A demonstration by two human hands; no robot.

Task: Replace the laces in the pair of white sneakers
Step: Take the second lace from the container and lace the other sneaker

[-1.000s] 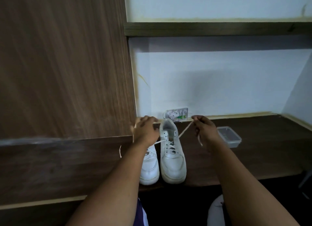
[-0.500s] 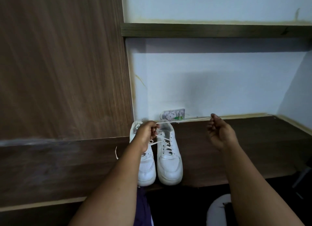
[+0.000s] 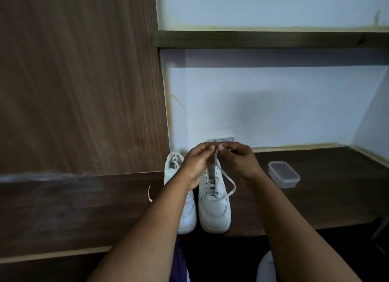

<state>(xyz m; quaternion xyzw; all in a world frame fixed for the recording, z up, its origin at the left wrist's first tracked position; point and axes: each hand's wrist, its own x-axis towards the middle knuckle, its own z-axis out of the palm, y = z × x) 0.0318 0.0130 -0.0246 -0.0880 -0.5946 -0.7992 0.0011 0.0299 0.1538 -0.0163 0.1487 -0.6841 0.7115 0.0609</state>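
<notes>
My two white sneakers stand side by side, toes toward me, at the near edge of the dark wooden desk [image 3: 315, 208]; the toes reach right to that edge. The left sneaker [image 3: 188, 214] sits just beside a tall wood panel [image 3: 80, 82] that closes off the left side, and the white wall [image 3: 273, 105] lies just behind the heels, so the open room on the desk is all to the right. My left hand [image 3: 196, 166] and right hand [image 3: 242, 161] meet above the collar of the right sneaker [image 3: 213, 206], the fingers of both curled and pinching the white lace [image 3: 228, 184], which droops in a loop over that shoe's right side. A stray bit of lace [image 3: 149, 193] lies on the desk left of the shoes. A small packet [image 3: 221, 139] leans at the wall behind my hands; its print is too small to read. Well to the right sits a clear plastic container [image 3: 283, 174]; I cannot tell whether anything is in it. A shelf [image 3: 273, 38] runs overhead.
</notes>
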